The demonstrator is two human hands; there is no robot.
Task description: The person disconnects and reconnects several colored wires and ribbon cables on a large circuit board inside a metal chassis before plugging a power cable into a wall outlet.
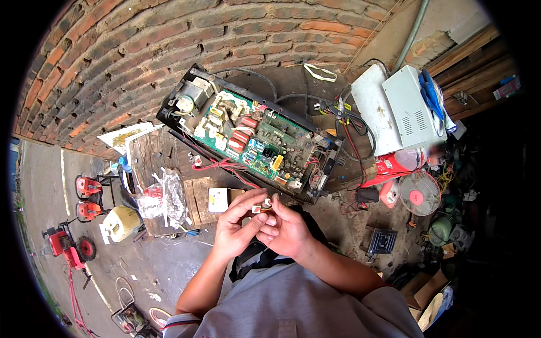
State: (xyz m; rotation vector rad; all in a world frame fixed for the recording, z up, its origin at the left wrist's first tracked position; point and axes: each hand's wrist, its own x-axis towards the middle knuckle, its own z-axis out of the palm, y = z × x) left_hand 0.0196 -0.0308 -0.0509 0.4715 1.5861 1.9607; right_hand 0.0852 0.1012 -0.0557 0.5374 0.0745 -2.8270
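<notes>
My left hand point(236, 225) and my right hand point(288, 230) meet close to my body, fingers pinched together. Between the fingertips they hold a small white connector point(257, 209) with what look like short coloured wires; its exact kind is too small to be sure of. Just beyond my hands lies an open machine chassis point(324, 183), set at a slant, with a green circuit board point(270, 132) full of parts inside. A bundle of red wires point(222, 164) hangs over its near side toward my fingers. A small white box point(218, 200) sits beside my left hand.
A wooden bench top point(197, 217) carries a clear plastic bag point(169, 197). Pliers point(339, 110) and cables lie right of the chassis, near a light grey metal case point(414, 112). A fan point(420, 193) stands at right; a brick wall point(225, 34) closes the far side.
</notes>
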